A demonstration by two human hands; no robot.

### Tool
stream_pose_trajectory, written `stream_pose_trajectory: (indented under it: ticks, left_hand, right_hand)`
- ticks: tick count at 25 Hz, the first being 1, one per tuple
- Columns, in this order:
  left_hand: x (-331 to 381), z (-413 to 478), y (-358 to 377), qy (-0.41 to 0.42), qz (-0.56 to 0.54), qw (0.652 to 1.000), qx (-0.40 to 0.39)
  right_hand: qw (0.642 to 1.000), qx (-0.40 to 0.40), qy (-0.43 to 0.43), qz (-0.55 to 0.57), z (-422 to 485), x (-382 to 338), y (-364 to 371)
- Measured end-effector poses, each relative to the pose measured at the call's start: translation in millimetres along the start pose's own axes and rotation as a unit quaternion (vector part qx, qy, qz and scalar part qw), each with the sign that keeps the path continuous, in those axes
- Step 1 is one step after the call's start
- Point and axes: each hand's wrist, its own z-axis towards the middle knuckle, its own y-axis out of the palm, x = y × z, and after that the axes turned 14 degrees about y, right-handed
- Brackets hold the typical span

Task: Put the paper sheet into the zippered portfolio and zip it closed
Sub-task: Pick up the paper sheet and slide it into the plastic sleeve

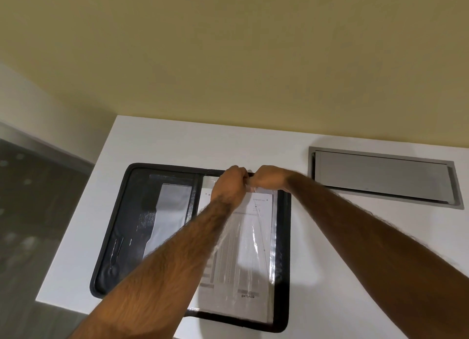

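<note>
Open flat on the white table (152,140), zippered portfolio (283,237) with a pale insert (172,211) in its left pocket and the paper sheet (253,262) in a clear sleeve (273,237) on the right half; the sheet's long axis runs near-to-far, header end away, "ENTERED" end toward the person, with left hand (229,186) and right hand (269,177) knuckles together, both pinching the sleeve's far edge.

Showing two bare, thickly haired forearms, thinning toward the wrists; showing the left hand (229,184) and right hand (269,178) bare too, at the far edge of the clear sleeve (256,250).

Head camera looks forward and down, close above the white table (152,145)
</note>
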Motion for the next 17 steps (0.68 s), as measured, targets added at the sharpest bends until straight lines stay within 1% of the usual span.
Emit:
stream_pose_trajectory:
  ticks: [2, 3, 5, 6, 7, 8, 10, 12, 14, 17]
  left_hand:
    - [-3, -11, 3, 0.007, -0.037, 0.998, 0.04]
    - [-6, -21, 7, 0.025, -0.039, 0.997, 0.065]
    - [-17, -48, 15, 0.036, -0.013, 0.995, 0.096]
    - [-23, -65, 22, 0.027, 0.005, 0.994, 0.104]
    - [-31, -83, 29, 0.019, 0.03, 0.994, 0.102]
    - [-40, -103, 38, 0.012, 0.061, 0.994, 0.095]
    - [-55, -143, 58, 0.003, 0.101, 0.992, 0.081]
    - [-66, -171, 74, -0.011, 0.114, 0.991, 0.063]
    - [-69, -183, 82, -0.021, 0.124, 0.991, 0.048]
    - [-61, -180, 84, -0.031, 0.121, 0.992, 0.031]
  right_hand:
    - [0.997, 0.079, -0.009, -0.009, 1, 6, 8]
    - [0.991, 0.132, -0.02, 0.013, 1, 14, 15]
    - [0.963, 0.249, -0.048, 0.093, -5, 36, 35]
    - [0.943, 0.313, -0.05, 0.099, -12, 46, 48]
    - [0.928, 0.364, -0.037, 0.074, -18, 55, 63]
    - [0.917, 0.396, -0.027, 0.041, -26, 61, 80]
    - [0.905, 0.424, -0.032, -0.006, -40, 65, 120]
    - [0.91, 0.411, -0.038, -0.031, -49, 64, 160]
    - [0.922, 0.384, -0.016, -0.049, -52, 64, 189]
    - [0.922, 0.378, 0.016, -0.085, -47, 72, 207]
